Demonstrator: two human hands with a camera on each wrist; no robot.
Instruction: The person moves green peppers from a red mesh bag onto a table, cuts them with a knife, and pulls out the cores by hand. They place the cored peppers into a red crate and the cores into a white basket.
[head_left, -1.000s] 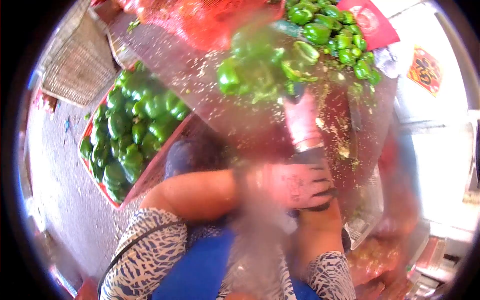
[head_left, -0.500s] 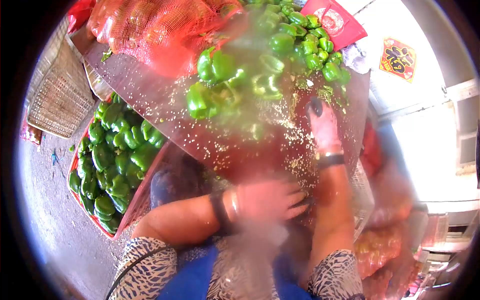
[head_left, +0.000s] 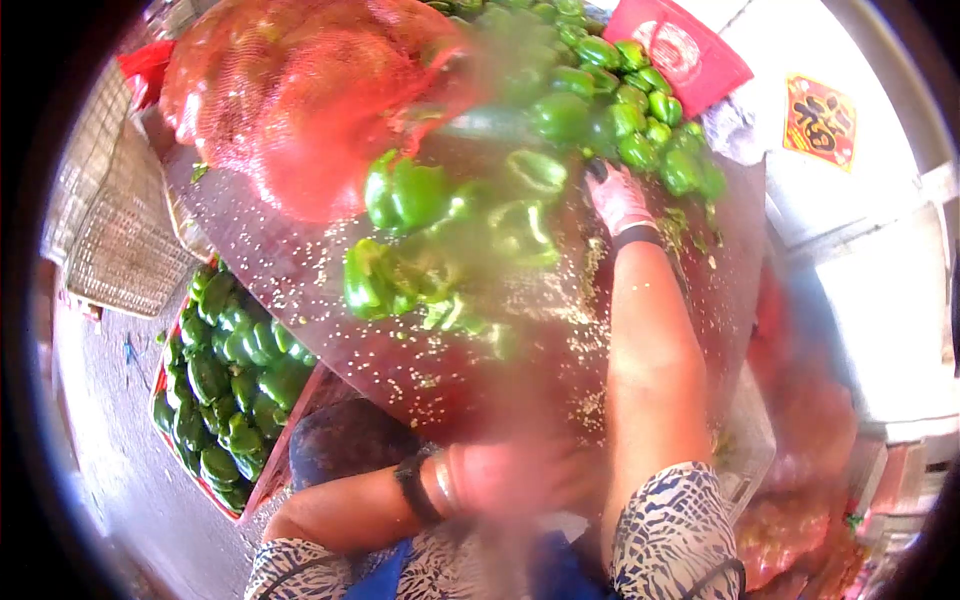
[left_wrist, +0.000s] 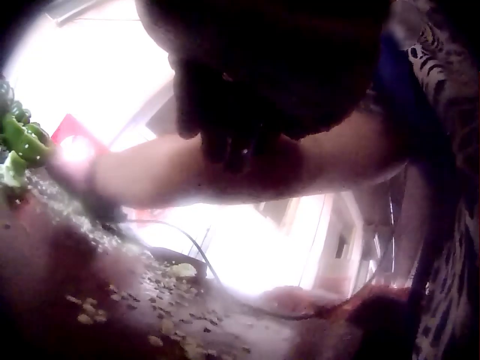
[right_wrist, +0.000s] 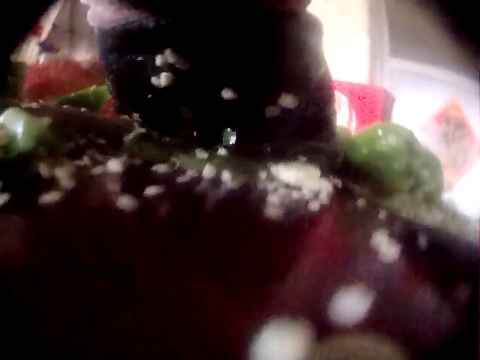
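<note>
My right hand [head_left: 620, 200], in a pink glove with dark fingertips, reaches forward onto the brown tabletop [head_left: 330, 290]. Its fingers are beside the front of the whole green bell peppers [head_left: 638, 150]. In the right wrist view the dark glove [right_wrist: 217, 82] has pale seeds stuck to it and comes down low over the seed-strewn surface. My left hand [head_left: 500, 480], also gloved, is close to my body below the right forearm, blurred in the head view. Dark, loosely hanging fingers [left_wrist: 217, 142] show in the left wrist view, with nothing visible in them. Cut pepper halves [head_left: 535, 230] lie left of the right hand.
A red mesh sack [head_left: 300, 120] fills the back left of the table. A crate of green peppers [head_left: 235, 390] stands on the floor at left, near a wicker basket [head_left: 130, 230]. A red bag [head_left: 680, 50] is behind the pepper pile. Seeds are scattered over the tabletop.
My right hand has moved forward from the seeds to the edge of the pepper pile. My left hand has drawn back from the right forearm toward my body.
</note>
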